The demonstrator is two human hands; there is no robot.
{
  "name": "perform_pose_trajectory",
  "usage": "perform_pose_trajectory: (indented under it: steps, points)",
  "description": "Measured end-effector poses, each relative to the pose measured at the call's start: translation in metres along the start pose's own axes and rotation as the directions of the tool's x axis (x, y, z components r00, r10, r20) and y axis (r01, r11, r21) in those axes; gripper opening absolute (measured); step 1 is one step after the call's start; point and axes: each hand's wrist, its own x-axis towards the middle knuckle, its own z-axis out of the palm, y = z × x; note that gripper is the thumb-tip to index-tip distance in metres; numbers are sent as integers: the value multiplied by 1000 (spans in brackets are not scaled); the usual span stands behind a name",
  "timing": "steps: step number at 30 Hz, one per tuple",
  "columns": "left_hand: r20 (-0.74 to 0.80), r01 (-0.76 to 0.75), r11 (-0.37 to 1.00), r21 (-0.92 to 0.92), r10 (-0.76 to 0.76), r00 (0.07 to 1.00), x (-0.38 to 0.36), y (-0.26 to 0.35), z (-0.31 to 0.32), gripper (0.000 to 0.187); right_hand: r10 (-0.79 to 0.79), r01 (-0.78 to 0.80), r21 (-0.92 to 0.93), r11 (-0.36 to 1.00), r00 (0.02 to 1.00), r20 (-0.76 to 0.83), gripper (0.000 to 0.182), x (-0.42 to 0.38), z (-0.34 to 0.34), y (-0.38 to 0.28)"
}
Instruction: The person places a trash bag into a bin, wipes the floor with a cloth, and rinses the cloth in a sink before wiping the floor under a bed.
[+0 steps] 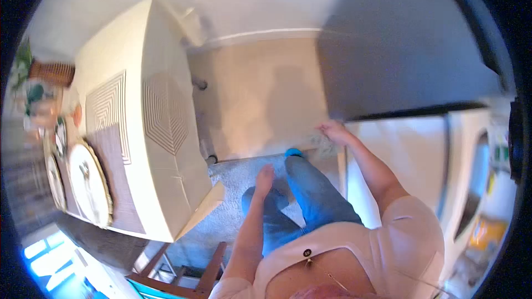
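A grey rug (233,188) lies on the beige floor (260,94), its far edge running from the table towards the right. My right hand (333,132) grips the rug's far right corner, fingers curled over the edge. My left hand (265,177) hangs over the rug beside my knee in blue jeans (310,194); its fingers are too blurred to tell whether they hold anything. A blue sock (293,152) shows at the rug's edge between my hands.
A table with a cream patterned cloth (166,116) stands at the left, with plates (88,182) on it. A wooden chair (188,277) is at the bottom. White appliances (421,149) and a dark panel (399,61) are at the right.
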Motion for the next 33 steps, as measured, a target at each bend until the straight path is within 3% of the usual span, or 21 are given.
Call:
perform_pose_trajectory:
  steps: [2, 4, 6, 9, 11, 15, 18, 22, 25, 28, 31, 32, 33]
  points:
    - [170, -58, 994, -97, 74, 983, -21, 73, -2, 36, 139, -136, 305, 942, 990, 11, 32, -65, -33, -50]
    - [179, 9, 954, -299, 47, 983, -55, 180, -7, 38, 81, -72, 627, 776, 997, 13, 36, -140, -46, -132]
    - [258, 11, 962, -272, 62, 964, -66, 250, -15, 45, 9, 9, 713, 701, 1000, -22, 37, -199, -56, -190]
    - [296, -210, 919, -335, 314, 902, -80, 350, -20, 51, -105, 165, 769, 617, 986, -127, 41, -259, -61, -234]
    - [441, -229, 903, -364, 384, 811, -93, 399, -4, 56, -147, 269, 767, 583, 963, -225, 43, -310, -54, -262]
    - [712, -148, 945, -293, 319, 626, -127, 431, 69, 54, -104, 385, 643, 662, 897, -430, 41, -389, -48, -274]
    - [848, -244, 941, -235, 322, 421, -178, 473, 131, 45, -45, 535, 564, 629, 749, -661, 39, -448, -59, -276]
    - [774, -566, 772, -288, 536, 337, -259, 557, 201, 42, -41, 675, 316, 666, 457, -889, 36, -524, -116, -256]
    - [775, -472, 745, -472, 606, 181, -277, 608, 270, 39, -107, 754, 117, 646, 241, -964, 34, -586, -158, -252]
    - [818, -431, 769, -473, 565, 110, -308, 655, 322, 38, -24, 750, 101, 654, 155, -988, 33, -632, -205, -225]
    - [884, -494, 779, -385, 465, 45, -301, 669, 397, 40, -19, 543, 31, 839, 86, -996, 30, -656, -263, -177]
    - [881, -533, 746, -400, 473, 1, -304, 667, 418, 39, -71, 433, -40, 900, 57, -996, 31, -654, -299, -134]
    - [895, -618, 696, -365, 445, -26, -298, 661, 446, 38, -90, 228, -93, 969, -22, -996, 33, -653, -329, -110]
